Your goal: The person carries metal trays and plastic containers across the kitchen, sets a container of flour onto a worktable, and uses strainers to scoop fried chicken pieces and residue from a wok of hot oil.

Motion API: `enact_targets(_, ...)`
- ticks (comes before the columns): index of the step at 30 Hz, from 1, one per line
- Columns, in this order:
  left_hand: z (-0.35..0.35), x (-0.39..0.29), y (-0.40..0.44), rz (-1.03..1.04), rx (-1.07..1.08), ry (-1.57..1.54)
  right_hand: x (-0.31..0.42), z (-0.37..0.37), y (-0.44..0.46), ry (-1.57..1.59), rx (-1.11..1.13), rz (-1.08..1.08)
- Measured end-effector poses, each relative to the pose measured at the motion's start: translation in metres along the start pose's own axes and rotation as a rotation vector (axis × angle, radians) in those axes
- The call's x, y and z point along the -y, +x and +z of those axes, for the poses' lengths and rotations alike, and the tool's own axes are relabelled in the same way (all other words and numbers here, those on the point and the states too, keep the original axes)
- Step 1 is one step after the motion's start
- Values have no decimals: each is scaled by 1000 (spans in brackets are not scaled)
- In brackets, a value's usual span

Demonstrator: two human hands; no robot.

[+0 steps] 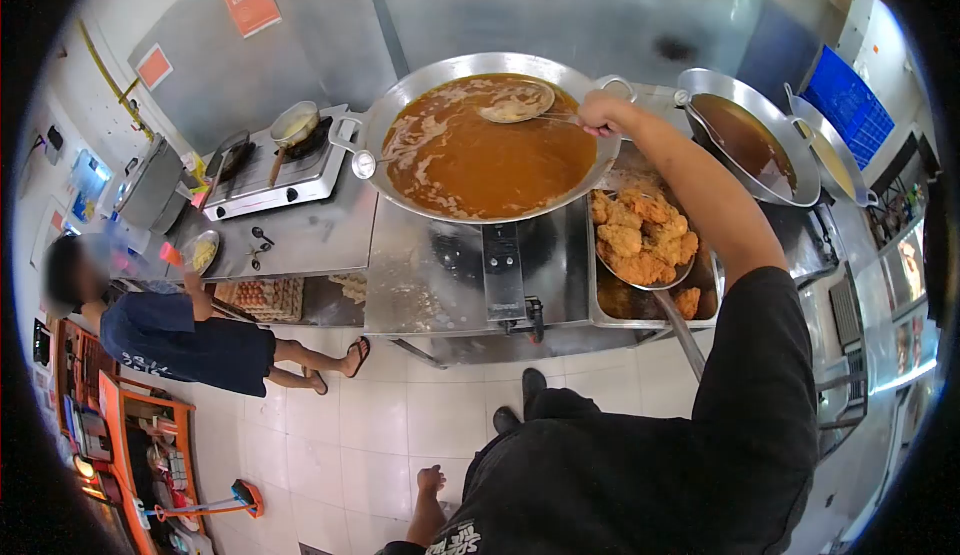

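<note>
My right hand (606, 113) is closed round the handle of a round skimmer (516, 102), whose head sits at the surface of brown, bubbling oil in a large metal wok (490, 145). Below and to the right of that wok, golden fried pieces (642, 235) lie heaped in a long-handled strainer, which rests over a metal tray (655, 322). My left hand (431, 479) hangs low beside my body, away from the counter, with its fingers curled; whether it holds anything is too small to tell.
A co-worker (190, 340) stands at the left near a plate of food (203, 253). A two-burner stove (280, 170) holds pans. Another oil-filled wok (750, 140) stands at the right. Egg trays (265, 298) lie under the counter; an orange shelf (150, 455) is lower left.
</note>
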State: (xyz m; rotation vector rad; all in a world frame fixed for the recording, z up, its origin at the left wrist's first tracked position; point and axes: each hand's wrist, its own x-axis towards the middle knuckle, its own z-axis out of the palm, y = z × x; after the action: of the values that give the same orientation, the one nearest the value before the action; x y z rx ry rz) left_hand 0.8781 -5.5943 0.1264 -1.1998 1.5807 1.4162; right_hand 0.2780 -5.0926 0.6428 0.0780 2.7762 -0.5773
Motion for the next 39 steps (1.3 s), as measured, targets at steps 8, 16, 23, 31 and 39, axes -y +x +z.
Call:
enact_targets(8,13,-31,-17,151,-190,-77,25,25,40,-43,-60,-62)
enact_targets(16,4,18,-35,82,-216,-103,70,52,34,-97,-105,-106)
enact_targets(23,-4,51,-57,355,-169,357,89,73,1,-316,-143,-360)
enact_targets(31,-1,40,-60,462,-226,300,80,83,-28,197,-36,-240)
enact_targets(39,-12,31,-26,465,-162,409,91,84,-57,598,203,-180)
